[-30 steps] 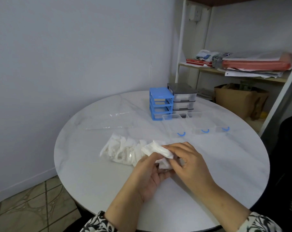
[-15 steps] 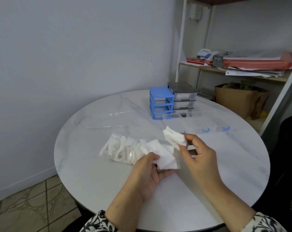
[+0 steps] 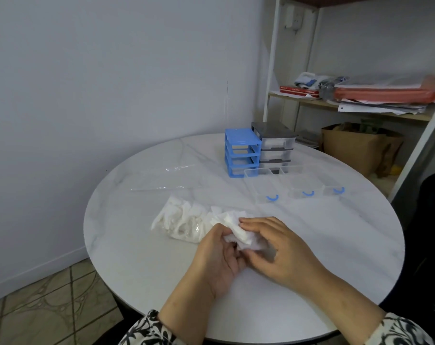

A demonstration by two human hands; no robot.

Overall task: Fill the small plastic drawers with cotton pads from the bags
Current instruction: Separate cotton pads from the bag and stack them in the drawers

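Hands meet over counter (image 3: 311, 245): left hand (image 3: 217, 257) and right hand (image 3: 281, 252) both pinch cotton pads (image 3: 236, 227) beside bag (image 3: 184, 220).

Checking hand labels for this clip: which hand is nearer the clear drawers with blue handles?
Right. The right hand lies just below the clear drawers, gripping the cotton pads. The left hand sits farther left, holding the same pads.

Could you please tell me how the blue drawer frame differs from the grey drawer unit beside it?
The blue plastic drawer frame has open, drawerless slots; the grey-topped plastic drawer unit keeps clear drawers in its upper slots. The blue one looks slightly shorter and nearer. Both stand upright, side by side, on the white marble table.
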